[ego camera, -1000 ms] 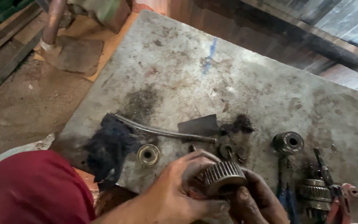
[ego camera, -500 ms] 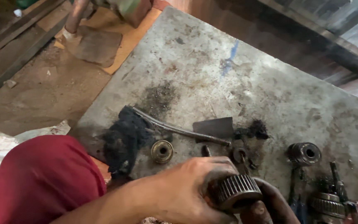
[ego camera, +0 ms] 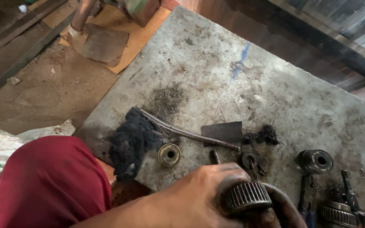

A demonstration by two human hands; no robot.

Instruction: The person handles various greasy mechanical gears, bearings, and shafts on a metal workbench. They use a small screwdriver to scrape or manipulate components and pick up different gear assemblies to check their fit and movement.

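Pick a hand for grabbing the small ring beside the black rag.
Left, probably. The left hand grips the gear on the ring's side, and the ring lies just up-left of its knuckles. The right hand sits under the gear, farther off.

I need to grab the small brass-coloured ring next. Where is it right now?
In the head view the brass-coloured ring lies on the grey slab, lower centre, between the black greasy rag and a short bolt, below the bent rod.

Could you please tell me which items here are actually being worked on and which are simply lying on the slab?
In hand:
- toothed gear, gripped by left hand and right hand

Lying about:
- bent rod
- black rag
- brass ring
- second gear
- dark metal scrap
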